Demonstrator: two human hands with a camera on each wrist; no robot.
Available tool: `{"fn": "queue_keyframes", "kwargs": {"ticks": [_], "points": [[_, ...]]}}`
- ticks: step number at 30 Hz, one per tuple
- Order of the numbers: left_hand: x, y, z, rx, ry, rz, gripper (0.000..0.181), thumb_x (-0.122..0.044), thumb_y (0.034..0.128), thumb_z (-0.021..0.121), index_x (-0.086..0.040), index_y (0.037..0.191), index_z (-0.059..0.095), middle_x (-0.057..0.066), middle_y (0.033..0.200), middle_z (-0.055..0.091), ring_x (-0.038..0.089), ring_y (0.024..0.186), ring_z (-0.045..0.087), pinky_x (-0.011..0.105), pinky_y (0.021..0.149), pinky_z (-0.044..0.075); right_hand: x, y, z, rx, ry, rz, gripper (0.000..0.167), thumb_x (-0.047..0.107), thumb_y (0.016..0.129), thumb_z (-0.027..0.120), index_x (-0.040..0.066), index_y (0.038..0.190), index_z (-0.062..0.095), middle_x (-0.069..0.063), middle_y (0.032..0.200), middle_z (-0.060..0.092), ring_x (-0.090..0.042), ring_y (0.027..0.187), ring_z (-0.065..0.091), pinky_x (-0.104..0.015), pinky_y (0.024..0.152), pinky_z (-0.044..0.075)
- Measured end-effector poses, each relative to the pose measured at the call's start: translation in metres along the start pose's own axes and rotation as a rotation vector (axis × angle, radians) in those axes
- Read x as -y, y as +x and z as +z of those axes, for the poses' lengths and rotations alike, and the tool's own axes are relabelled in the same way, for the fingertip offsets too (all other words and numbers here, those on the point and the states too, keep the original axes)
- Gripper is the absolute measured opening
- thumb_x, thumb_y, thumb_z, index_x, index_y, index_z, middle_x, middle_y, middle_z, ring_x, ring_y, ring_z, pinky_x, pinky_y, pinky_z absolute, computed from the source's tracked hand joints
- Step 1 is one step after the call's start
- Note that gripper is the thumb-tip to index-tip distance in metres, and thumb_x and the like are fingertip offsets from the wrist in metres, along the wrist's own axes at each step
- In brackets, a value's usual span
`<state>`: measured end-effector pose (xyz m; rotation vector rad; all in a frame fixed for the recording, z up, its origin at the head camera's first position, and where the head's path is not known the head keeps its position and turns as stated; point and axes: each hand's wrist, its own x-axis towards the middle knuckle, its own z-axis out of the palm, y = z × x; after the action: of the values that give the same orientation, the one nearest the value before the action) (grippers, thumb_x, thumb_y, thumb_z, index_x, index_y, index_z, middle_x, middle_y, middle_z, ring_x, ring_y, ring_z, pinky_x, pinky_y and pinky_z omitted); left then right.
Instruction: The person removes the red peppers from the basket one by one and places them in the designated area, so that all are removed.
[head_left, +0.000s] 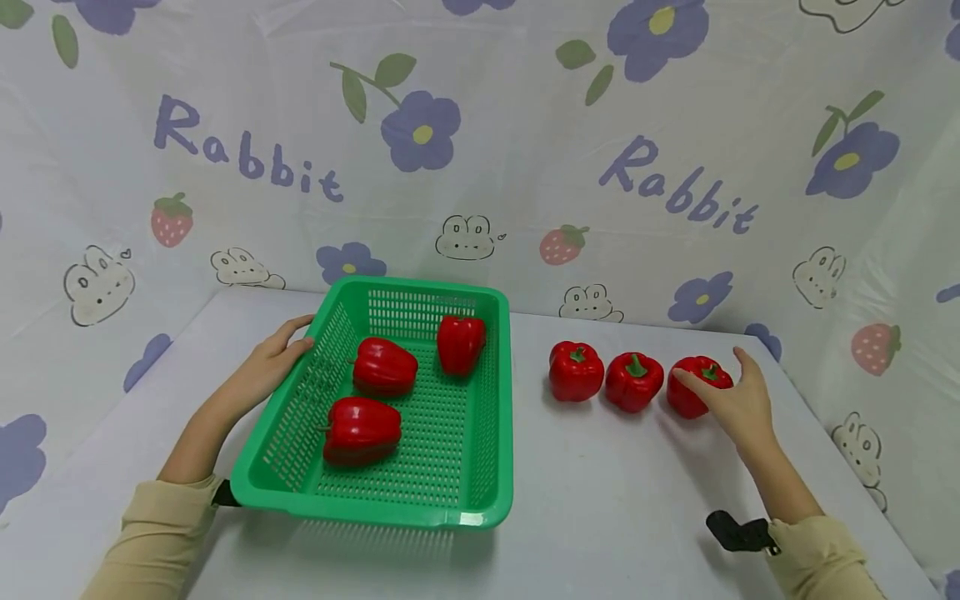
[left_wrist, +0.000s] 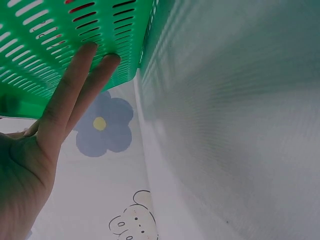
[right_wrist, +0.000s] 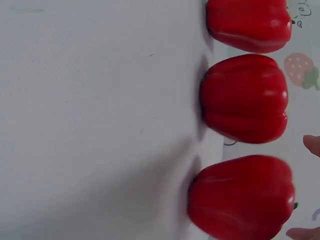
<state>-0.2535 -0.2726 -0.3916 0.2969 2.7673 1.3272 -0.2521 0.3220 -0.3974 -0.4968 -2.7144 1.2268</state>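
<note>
A green slotted basket [head_left: 491, 417] stands on the left half of the table, with three red bell peppers lying inside: a near one [head_left: 363, 432], a middle one [head_left: 384, 367] and a far one [head_left: 461, 345]. My left hand [head_left: 266, 367] touches the basket's left side; in the left wrist view two straight fingers [left_wrist: 67, 95] lie against its slotted outer wall. Three more bell peppers stand upright in a row to the right. Above the rightmost bell pepper [right_wrist: 242, 197] my right hand [head_left: 742, 404] spreads thumb and fingers apart, with the fingertips off its surface in the right wrist view.
The other two bell peppers in the row, the left one [head_left: 576, 372] and the middle one [head_left: 633, 383], stand close together. White table surface [head_left: 600, 500] extends in front of them. A printed rabbit-and-flower cloth [head_left: 517, 158] hangs behind the table.
</note>
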Motion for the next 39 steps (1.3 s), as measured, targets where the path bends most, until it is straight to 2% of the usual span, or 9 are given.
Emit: {"fn": "queue_keyframes", "kwargs": {"ticks": [4,7,13,19,25,29,34,39], "points": [[0.000,0.000,0.000,0.001,0.001,0.000,0.059,-0.040,0.1065,0.032,-0.011,0.157,0.019,0.028,0.130,0.057,0.027,0.104,0.064,0.045,0.093,0.048,0.015,-0.005,0.002,-0.079,-0.015,-0.113,0.099,0.045,0.088,0.067,0.008,0.158,0.008,-0.022,0.163,0.007,-0.044,0.149,0.010,-0.068,0.106,0.029],[0.000,0.000,-0.001,0.003,-0.001,-0.009,0.059,-0.040,0.1065,0.031,-0.012,0.157,0.018,0.027,0.128,0.059,0.026,0.102,0.064,0.045,0.092,0.048,0.030,-0.009,0.006,-0.078,-0.002,-0.151,0.099,0.046,0.088,0.068,0.010,0.158,0.008,-0.019,0.164,0.009,-0.042,0.150,0.010,-0.068,0.108,0.027],[0.000,0.000,0.000,0.009,-0.007,-0.006,0.059,-0.040,0.1066,0.031,-0.012,0.157,0.018,0.027,0.127,0.060,0.025,0.101,0.065,0.041,0.090,0.049,0.066,-0.021,0.018,0.003,0.045,-0.151,0.100,0.051,0.087,0.067,0.019,0.159,0.006,-0.016,0.165,0.009,-0.042,0.151,0.009,-0.069,0.110,0.024],[0.001,-0.001,0.000,0.008,-0.013,-0.006,0.060,-0.041,0.1065,0.031,-0.013,0.157,0.017,0.027,0.130,0.058,0.031,0.107,0.063,0.048,0.095,0.046,0.103,-0.036,0.037,0.080,0.098,-0.282,0.097,0.047,0.087,0.070,0.019,0.159,0.011,-0.010,0.164,0.019,-0.038,0.150,0.018,-0.063,0.111,0.029],[0.002,0.000,-0.001,0.001,-0.006,-0.010,0.060,-0.040,0.1065,0.031,-0.011,0.157,0.018,0.027,0.129,0.058,0.025,0.102,0.064,0.045,0.094,0.047,0.135,-0.047,0.058,0.205,0.143,-0.382,0.090,0.044,0.088,0.070,0.019,0.157,0.019,-0.007,0.162,0.026,-0.032,0.149,0.026,-0.052,0.115,0.030],[0.001,0.000,-0.001,0.001,-0.003,-0.007,0.059,-0.039,0.1065,0.031,-0.011,0.157,0.018,0.028,0.127,0.059,0.021,0.099,0.065,0.041,0.091,0.049,0.154,-0.057,0.074,0.282,0.194,-0.437,0.087,0.042,0.087,0.072,0.019,0.156,0.025,-0.002,0.160,0.031,-0.025,0.149,0.028,-0.047,0.118,0.029],[0.000,0.000,0.000,0.006,-0.007,0.002,0.060,-0.040,0.1065,0.032,-0.011,0.157,0.018,0.028,0.128,0.059,0.026,0.103,0.065,0.045,0.093,0.048,0.178,-0.073,0.092,0.358,0.251,-0.498,0.084,0.040,0.086,0.074,0.018,0.154,0.030,0.002,0.157,0.036,-0.018,0.147,0.031,-0.041,0.118,0.029],[0.001,0.001,0.000,0.002,-0.002,0.001,0.059,-0.039,0.1065,0.032,-0.011,0.157,0.018,0.028,0.128,0.059,0.025,0.102,0.065,0.045,0.093,0.048,0.201,-0.087,0.106,0.418,0.286,-0.550,0.082,0.039,0.085,0.074,0.022,0.153,0.032,0.005,0.156,0.039,-0.019,0.146,0.033,-0.041,0.117,0.032]]}}
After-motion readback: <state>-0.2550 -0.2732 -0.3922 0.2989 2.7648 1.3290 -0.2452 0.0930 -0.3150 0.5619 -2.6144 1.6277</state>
